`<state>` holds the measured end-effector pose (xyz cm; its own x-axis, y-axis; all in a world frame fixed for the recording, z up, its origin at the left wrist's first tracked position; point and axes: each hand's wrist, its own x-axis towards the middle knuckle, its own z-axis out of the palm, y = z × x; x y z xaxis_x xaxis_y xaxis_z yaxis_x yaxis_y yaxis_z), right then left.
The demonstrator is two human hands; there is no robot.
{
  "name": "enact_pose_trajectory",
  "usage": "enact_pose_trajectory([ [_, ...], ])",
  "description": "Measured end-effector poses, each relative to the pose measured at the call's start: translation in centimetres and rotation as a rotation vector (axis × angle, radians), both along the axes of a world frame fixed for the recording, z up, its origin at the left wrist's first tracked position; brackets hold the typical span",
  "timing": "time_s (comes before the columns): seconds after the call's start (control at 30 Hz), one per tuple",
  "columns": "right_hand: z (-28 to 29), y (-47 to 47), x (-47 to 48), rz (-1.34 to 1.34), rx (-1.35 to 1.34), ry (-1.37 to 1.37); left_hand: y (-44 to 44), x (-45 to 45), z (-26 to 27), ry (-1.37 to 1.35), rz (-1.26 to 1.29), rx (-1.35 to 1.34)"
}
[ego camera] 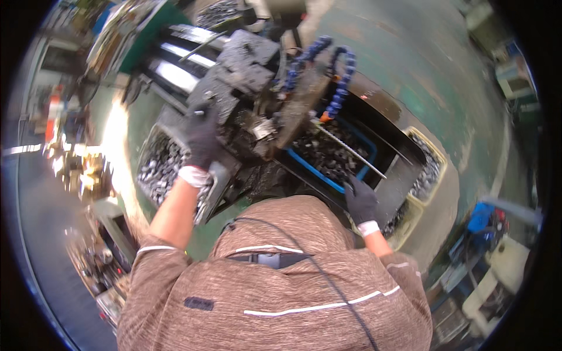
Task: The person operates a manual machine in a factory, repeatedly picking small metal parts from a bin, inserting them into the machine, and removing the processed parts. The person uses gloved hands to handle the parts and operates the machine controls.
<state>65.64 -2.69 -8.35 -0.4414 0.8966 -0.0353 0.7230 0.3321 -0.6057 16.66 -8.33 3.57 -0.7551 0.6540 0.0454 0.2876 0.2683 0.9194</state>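
My left hand point(203, 136), in a dark glove, is at the near side of a machine's slide block point(215, 98). A small bright spot, possibly a metal piece, shows at its fingertips; blur hides whether it is gripped. Below that hand is a bin of small metal pieces point(160, 171). My right hand point(362, 201), also gloved, has its fingers at the near right corner of a blue-rimmed tray point(316, 171). Dark metal pieces point(327, 151) lie in that tray. What the right fingers hold, if anything, is too dark to make out.
Blue segmented coolant hoses point(344, 81) with orange nozzles arch over the machine. A pale spiral rod point(351, 151) slants across the black pan point(397, 151). Yellowish bins point(439, 171) with metal pieces stand at the right. A dark cable point(325, 274) crosses my shirt.
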Motion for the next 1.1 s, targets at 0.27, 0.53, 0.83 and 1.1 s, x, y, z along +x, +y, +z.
enact_pose_trajectory([
  [0.27, -1.6, -3.2, 3.4, -0.180, -0.461, -0.385, -2.3, 6.5, 1.5, 0.182, -0.142, 0.179],
  [0.53, -1.6, -2.0, 3.1, -0.122, -0.599, -0.431, -18.2, 3.6, 0.1, 0.615, -0.008, -0.266],
  [0.83, -1.2, -2.5, 2.8, -0.184, -0.567, -0.433, -26.5, -4.2, -1.7, 0.787, -0.035, -0.695],
  [1.1, -7.1, -3.4, 7.4, 0.000, -0.290, -0.440, -27.1, -7.2, -4.2, 0.603, -0.183, -0.803],
])
